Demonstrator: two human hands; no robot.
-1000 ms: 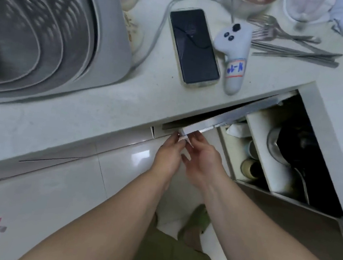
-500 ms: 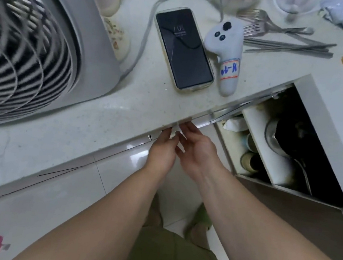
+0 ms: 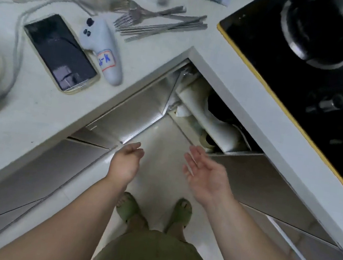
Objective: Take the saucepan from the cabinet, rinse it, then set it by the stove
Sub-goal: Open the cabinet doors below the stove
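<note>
L hand (image 3: 126,161) & R hand (image 3: 204,172) hang open w/ nothing in them, in front of the open corner cabinet (image 3: 147,109). A dark pan-like thing (image 3: 218,107) sits inside on the right, under the stove (image 3: 303,70); can't tell if it's the saucepan.

Your bench (image 3: 40,103) is a pale, matt stone-like slab with a faint speckle, and the cabinet door (image 3: 134,112) swung open below it has a brushed, satin metal face that catches soft light. At the far side you have bare metal forks (image 3: 137,15) and chopsticks (image 3: 168,29), a glossy black glass phone (image 3: 60,52) and a smooth white plastic controller (image 3: 102,50). To your right the stove (image 3: 302,81) is glossy black glass with a yellow edge, and the floor (image 3: 163,150) tiles are polished and reflective.
</note>
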